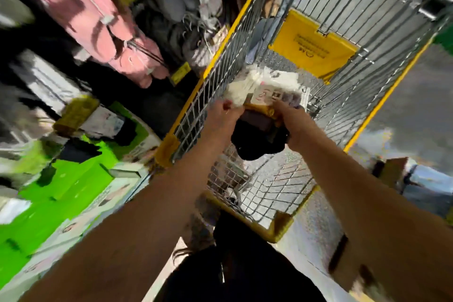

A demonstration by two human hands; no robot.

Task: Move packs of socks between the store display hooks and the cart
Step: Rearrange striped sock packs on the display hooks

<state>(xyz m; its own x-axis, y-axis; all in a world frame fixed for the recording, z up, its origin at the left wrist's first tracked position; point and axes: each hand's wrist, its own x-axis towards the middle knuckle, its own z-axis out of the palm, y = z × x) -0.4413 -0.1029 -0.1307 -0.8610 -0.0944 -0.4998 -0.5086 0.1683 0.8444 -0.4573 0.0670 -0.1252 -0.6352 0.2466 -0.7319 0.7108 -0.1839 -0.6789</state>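
Black sock fabric hangs from a pack of dark socks (257,137) held between both hands above the wire cart (382,110), at its near left side. The left hand (221,115) has its fingers curled round the pack's left edge; the right hand (294,125) grips the right edge, fingers wrapped under it. A yellowish card band crosses the top of the pack. Just beyond the fingers lies a pack of white socks (247,86) with a pale label, inside the cart.

By my judgement these packs are light, soft and floppy: the cloth sags and gives no firm hold, so the stiffer card header is the place to take them, also for hanging on a hook. Nothing fragile here.

A yellow panel (311,49) at the cart's far end carries dark print, too blurred to read; the label on the white pack is likewise illegible. To the left hang pink garments (81,14) and sit green boxes (73,179).
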